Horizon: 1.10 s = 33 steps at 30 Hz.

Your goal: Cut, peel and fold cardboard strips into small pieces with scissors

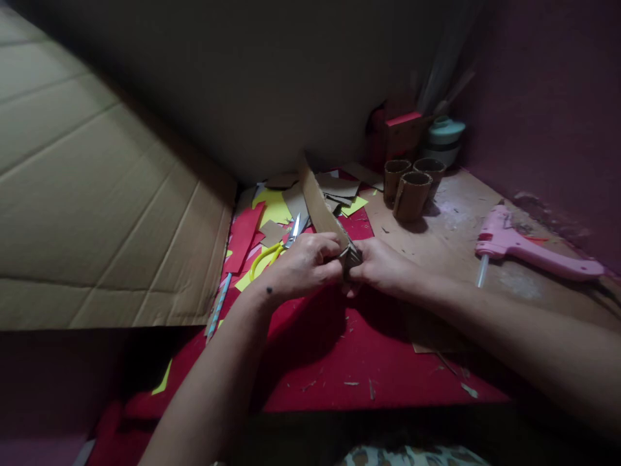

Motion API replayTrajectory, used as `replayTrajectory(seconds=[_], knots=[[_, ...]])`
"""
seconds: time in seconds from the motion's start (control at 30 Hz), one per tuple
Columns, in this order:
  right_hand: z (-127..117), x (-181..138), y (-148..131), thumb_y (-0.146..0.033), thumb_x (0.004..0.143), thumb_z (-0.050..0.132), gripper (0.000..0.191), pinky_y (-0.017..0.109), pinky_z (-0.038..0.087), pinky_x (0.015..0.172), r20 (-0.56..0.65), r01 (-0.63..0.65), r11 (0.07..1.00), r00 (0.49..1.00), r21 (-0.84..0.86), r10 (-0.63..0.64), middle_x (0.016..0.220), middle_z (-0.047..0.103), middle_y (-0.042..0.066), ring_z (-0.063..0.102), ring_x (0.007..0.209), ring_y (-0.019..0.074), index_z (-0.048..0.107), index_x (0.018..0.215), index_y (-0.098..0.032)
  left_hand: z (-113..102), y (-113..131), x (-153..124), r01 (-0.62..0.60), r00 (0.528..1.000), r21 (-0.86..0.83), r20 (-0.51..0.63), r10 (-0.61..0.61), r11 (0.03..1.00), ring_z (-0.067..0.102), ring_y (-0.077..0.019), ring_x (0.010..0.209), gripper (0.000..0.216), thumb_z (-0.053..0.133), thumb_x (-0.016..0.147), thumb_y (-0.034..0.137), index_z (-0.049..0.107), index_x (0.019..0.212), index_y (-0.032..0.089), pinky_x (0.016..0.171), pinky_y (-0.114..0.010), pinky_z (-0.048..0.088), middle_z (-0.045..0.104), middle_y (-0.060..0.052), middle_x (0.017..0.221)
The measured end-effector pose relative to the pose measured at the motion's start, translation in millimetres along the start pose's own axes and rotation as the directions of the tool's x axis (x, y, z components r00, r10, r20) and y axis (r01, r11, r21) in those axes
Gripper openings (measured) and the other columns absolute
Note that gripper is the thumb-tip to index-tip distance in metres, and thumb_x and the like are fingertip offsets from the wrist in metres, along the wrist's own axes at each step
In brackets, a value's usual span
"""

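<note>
The left hand (310,266), fingers curled, and the right hand (381,268), fingers closed in, together grip the near end of a long, narrow brown cardboard strip (317,204). The strip's free length rises from between them toward the far left, above a red cloth (310,362) on the counter (451,226). Yellow-handled metal scissors (290,241) lie just left of the strip; three brown cylindrical corrugated-cardboard cups (411,199) stand at the far right, well apart from it.

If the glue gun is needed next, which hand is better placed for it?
Probably the right hand: the glue gun lies on that side, farther from the left hand. Both hold the cardboard strip.
</note>
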State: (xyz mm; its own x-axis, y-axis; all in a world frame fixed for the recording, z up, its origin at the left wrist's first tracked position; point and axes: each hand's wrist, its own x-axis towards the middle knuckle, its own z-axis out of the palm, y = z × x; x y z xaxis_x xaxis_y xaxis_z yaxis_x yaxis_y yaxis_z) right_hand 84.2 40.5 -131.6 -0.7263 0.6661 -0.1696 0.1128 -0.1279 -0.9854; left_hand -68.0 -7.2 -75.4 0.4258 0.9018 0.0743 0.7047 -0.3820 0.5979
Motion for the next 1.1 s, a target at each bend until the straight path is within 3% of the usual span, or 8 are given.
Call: replayTrajectory(seconds=[0.1,0.23,0.33,0.47,0.6,0.77,0.93,1.1], knots=[[-1,1,-2,0.003,0.057,0.05,0.021,0.022,0.049,0.045,-0.023,0.022,0.996,0.999,-0.082,-0.024,0.051,0.062,0.0,0.058,0.044,0.012,0.055,0.059,-0.017,-4,-4,-1,-0.014,0.999,-0.028,0.041,0.016,0.999,0.044,-0.0097,0.062,0.022,0.05,0.081,0.014,0.054,0.059,0.016,0.058,-0.026,0.035,0.047,0.001,0.069],[-1,-2,-5,0.0,0.059,0.051,0.017,0.022,0.048,0.043,0.019,-0.042,0.999,0.999,0.01,0.042,0.049,0.062,0.0,0.061,0.045,0.0138,0.055,0.063,-0.017,2,-2,0,0.016,0.999,-0.031,-0.032,-0.017,0.999,0.042,-0.0107,0.06,0.026,0.047,0.08,0.013,0.043,0.054,0.018,0.057,-0.026,0.036,0.041,0.002,0.064],[2,-4,-6,-0.002,0.059,0.052,0.016,0.021,0.045,0.039,-0.008,-0.039,0.997,0.999,0.073,0.039,0.048,0.06,0.0,0.059,0.043,0.0139,0.054,0.062,-0.017,18,9,-5,0.111,0.982,0.17,-0.172,-0.081,0.979,0.045,-0.0128,0.062,0.016,0.045,0.081,0.014,0.048,0.065,0.018,0.058,-0.026,0.037,0.048,0.0,0.069],[4,-5,-6,0.005,0.053,0.049,0.024,0.02,0.041,0.038,-0.067,0.034,0.997,0.997,0.069,-0.029,0.045,0.054,-0.004,0.052,0.04,0.01,0.049,0.056,-0.018,50,23,-16,0.29,0.925,0.543,-0.37,-0.086,0.788,0.051,-0.0187,0.068,0.011,0.042,0.087,0.018,0.052,0.087,0.014,0.053,-0.029,0.038,0.054,-0.009,0.084],[4,-3,-5,0.008,0.056,0.046,0.027,0.022,0.046,0.041,-0.015,0.016,0.999,1.0,0.028,-0.015,0.045,0.055,-0.004,0.055,0.041,0.012,0.048,0.056,-0.019,63,18,-22,0.26,0.929,0.698,-0.368,0.023,0.667,0.052,-0.0196,0.061,0.017,0.039,0.087,0.014,0.052,0.077,0.015,0.047,-0.028,0.034,0.055,-0.009,0.073],[2,-3,-9,0.009,0.06,0.044,0.027,0.024,0.048,0.041,0.011,-0.024,0.991,1.0,-0.128,0.026,0.048,0.06,0.0,0.057,0.041,0.0135,0.052,0.055,-0.016,44,7,-19,0.168,0.96,0.609,-0.28,0.012,0.775,0.045,-0.015,0.051,0.013,0.041,0.087,0.016,0.052,0.08,0.016,0.047,-0.027,0.031,0.054,-0.004,0.07],[-2,-2,-12,0.008,0.062,0.045,0.026,0.022,0.047,0.039,0.022,-0.067,0.981,0.997,-0.183,0.072,0.047,0.059,0.0,0.056,0.039,0.0126,0.054,0.059,-0.015,26,4,-17,0.083,0.986,0.336,-0.165,-0.028,0.938,0.047,-0.0121,0.057,0.011,0.046,0.084,0.012,0.049,0.075,0.018,0.053,-0.024,0.037,0.053,0.0,0.069],[-6,-2,-12,0.006,0.062,0.049,0.022,0.021,0.05,0.044,0.059,-0.02,0.999,0.998,-0.042,0.023,0.049,0.059,-0.001,0.058,0.043,0.0115,0.055,0.059,-0.015,45,9,-21,0.18,0.924,0.391,-0.383,-0.018,0.903,0.051,-0.0157,0.063,0.008,0.045,0.086,0.017,0.051,0.081,0.017,0.057,-0.028,0.044,0.056,-0.005,0.079]])
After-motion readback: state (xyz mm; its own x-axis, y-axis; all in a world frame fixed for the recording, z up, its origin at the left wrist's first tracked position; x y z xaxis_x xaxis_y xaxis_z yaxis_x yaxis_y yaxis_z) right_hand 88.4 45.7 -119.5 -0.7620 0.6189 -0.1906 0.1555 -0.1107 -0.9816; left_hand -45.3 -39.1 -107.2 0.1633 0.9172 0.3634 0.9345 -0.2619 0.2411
